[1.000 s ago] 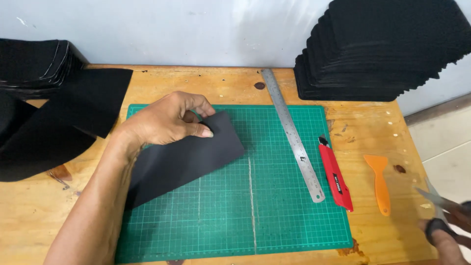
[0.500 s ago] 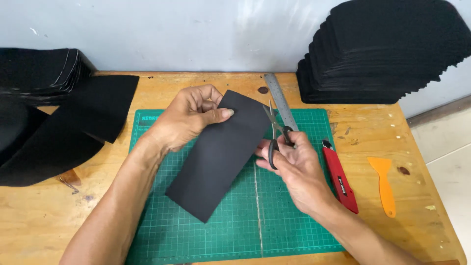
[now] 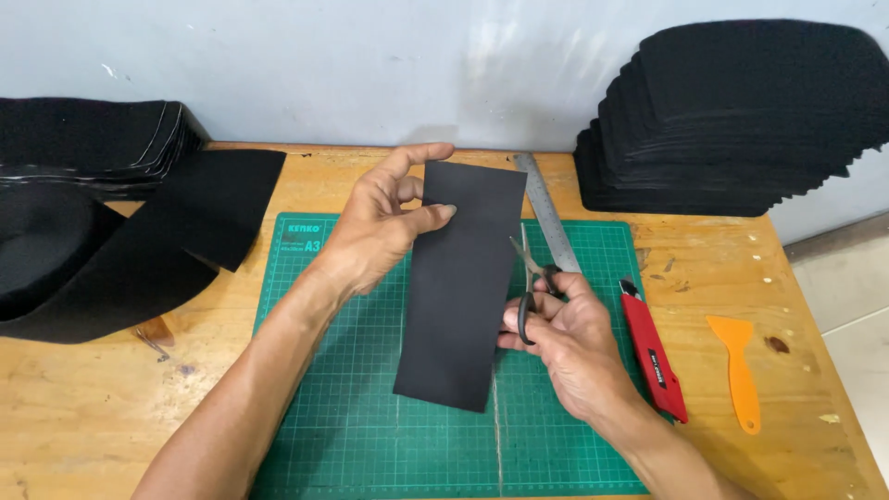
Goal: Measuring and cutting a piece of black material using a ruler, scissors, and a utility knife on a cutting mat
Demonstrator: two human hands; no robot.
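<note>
Nearest the camera, the right hand [image 3: 574,347] grips a pair of black-handled scissors [image 3: 528,287], fingers through the loops, with the blades pointing up and slightly parted, just beside the right edge of a black rectangular sheet [image 3: 463,287]. The left hand [image 3: 380,231] pinches that sheet near its upper left edge, thumb in front and fingers behind, holding it lifted and tilted over the green cutting mat [image 3: 370,417]. The mat carries a white grid and a small pale printed label in its upper left corner.

To the right of the right hand, a red utility knife [image 3: 654,352] lies on the mat's edge, and an orange plastic scraper [image 3: 738,370] rests on the wooden table [image 3: 74,407]. A steel ruler [image 3: 548,215] lies slanted behind the sheet.

Farther left, black fabric pieces [image 3: 139,250] spread over the table. At the back right stands a tall stack of black cut sheets [image 3: 741,120] against the pale wall.
</note>
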